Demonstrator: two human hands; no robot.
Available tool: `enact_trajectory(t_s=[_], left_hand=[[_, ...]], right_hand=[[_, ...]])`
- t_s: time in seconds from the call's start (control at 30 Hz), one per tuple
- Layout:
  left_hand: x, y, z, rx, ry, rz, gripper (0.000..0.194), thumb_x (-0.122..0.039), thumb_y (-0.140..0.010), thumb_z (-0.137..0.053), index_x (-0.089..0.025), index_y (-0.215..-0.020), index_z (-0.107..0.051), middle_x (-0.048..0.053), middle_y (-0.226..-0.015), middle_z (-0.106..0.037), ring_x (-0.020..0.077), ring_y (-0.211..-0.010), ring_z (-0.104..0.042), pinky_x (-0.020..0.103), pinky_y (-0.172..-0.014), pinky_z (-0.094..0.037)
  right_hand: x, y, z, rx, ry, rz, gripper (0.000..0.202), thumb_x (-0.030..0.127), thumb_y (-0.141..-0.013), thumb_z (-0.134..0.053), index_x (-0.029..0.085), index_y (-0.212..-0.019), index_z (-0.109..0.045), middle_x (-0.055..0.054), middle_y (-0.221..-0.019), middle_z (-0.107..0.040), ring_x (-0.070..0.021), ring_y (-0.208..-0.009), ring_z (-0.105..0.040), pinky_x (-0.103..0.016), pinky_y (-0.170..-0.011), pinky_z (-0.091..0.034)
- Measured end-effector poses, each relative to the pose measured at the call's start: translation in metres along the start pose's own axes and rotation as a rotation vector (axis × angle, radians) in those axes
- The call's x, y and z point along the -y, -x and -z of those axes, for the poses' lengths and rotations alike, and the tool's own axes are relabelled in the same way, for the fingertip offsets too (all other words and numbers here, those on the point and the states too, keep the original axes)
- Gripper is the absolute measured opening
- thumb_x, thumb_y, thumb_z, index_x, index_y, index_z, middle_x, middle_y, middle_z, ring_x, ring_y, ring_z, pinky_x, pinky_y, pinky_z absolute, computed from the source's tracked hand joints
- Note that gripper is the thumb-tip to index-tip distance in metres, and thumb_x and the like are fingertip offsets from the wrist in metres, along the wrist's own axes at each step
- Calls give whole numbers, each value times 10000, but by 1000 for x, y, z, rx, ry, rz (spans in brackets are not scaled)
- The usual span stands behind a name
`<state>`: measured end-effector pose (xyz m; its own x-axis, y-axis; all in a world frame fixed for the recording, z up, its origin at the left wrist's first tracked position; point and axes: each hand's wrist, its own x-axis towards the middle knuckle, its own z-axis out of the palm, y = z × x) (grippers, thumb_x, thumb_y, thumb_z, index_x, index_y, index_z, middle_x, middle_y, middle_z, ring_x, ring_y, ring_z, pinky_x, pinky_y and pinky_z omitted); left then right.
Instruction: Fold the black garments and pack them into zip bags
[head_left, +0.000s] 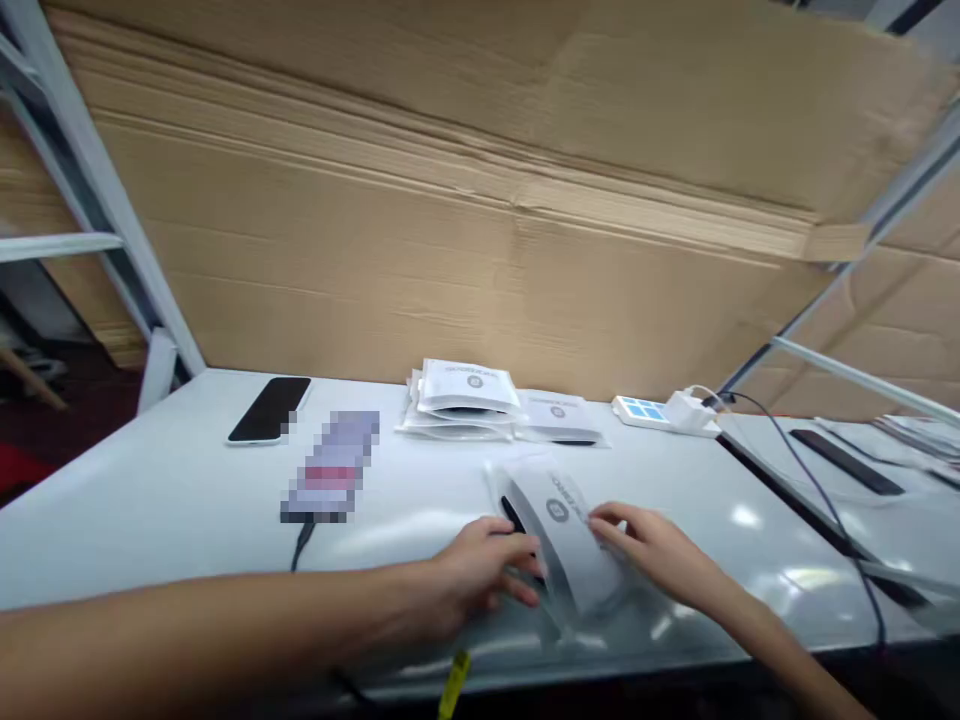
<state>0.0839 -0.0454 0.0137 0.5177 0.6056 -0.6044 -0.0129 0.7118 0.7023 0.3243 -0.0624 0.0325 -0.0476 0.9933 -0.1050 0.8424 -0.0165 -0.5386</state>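
Observation:
A clear plastic bag (581, 555) lies at a slant near the front of the white table. Inside is a white card with a dark round logo, and a black item (513, 512) shows along its left edge. My left hand (487, 570) is at the bag's left side, fingers apart and touching or very near that edge. With thumb and fingers drawn together, my right hand (652, 550) grips the right edge of the bag. Behind them sits a stack of similar bagged packets (465, 390), with another packet (559, 415) lying flat beside it.
A dark-screened phone (270, 410) and a pixelated device (334, 465) with a cable lie at left. A white power strip (637, 410) with a plugged-in charger (688, 408) stands back right. Cardboard (480, 270) walls the table's rear. A dark cable (814, 490) hangs at right.

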Motion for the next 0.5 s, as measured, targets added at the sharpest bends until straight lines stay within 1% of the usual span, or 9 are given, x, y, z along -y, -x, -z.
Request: enact_trajectory(t_s=[0.07,0.13,0.2,0.27,0.3,0.4,0.5], left_hand=[[-3,-7,1,68,6,22,230,-279,-822,-672,-135,-964,-562,90,-920,-710,37,-450,-521,149,-351,-129],[-5,-16,1,112,29,53,203,-295,-838,-645,-130,-934,-576,102,-900,-709,21,-405,-448,149,-344,-106],[-7,-24,1,140,63,81,211,-331,-886,-544,-135,-959,-569,114,-888,-707,23,-384,-415,142,-338,-113],[-8,-29,1,158,90,101,251,-347,-913,-428,-138,-982,-549,128,-888,-705,37,-380,-423,137,-331,-129],[-9,-30,2,164,95,107,256,-337,-910,-396,-138,-974,-543,133,-891,-704,41,-381,-428,136,-329,-134],[-11,-30,1,192,61,93,204,-279,-874,-422,-136,-905,-564,125,-893,-703,25,-375,-401,136,-328,-118],[-14,-29,-3,231,-37,51,175,-272,-842,-508,-136,-858,-617,95,-814,-699,15,-374,-377,138,-339,-103]], right_hand=[[9,3,-12,-21,-9,7,355,474,-878,-472,222,-903,-720,-67,-953,-750,-259,-878,-669,-342,-792,-474],[13,3,-16,-32,-9,10,350,463,-882,-458,225,-899,-713,-52,-920,-746,-241,-850,-667,-330,-779,-475],[7,-1,-14,-62,7,-11,351,464,-869,-465,216,-943,-702,-62,-916,-739,-245,-832,-663,-344,-771,-473],[-5,-7,-8,-111,35,-57,375,466,-850,-471,194,-992,-686,-96,-933,-733,-271,-832,-660,-381,-769,-468],[-11,-9,-6,-128,45,-77,379,465,-841,-474,183,-980,-686,-112,-928,-731,-284,-833,-659,-397,-769,-466],[-19,-9,-7,-126,28,-87,361,469,-821,-495,177,-883,-699,-118,-884,-734,-292,-830,-665,-399,-771,-471],[-11,-1,-16,-106,-24,-63,385,488,-827,-498,177,-920,-705,-108,-917,-740,-285,-857,-668,-384,-793,-476]])
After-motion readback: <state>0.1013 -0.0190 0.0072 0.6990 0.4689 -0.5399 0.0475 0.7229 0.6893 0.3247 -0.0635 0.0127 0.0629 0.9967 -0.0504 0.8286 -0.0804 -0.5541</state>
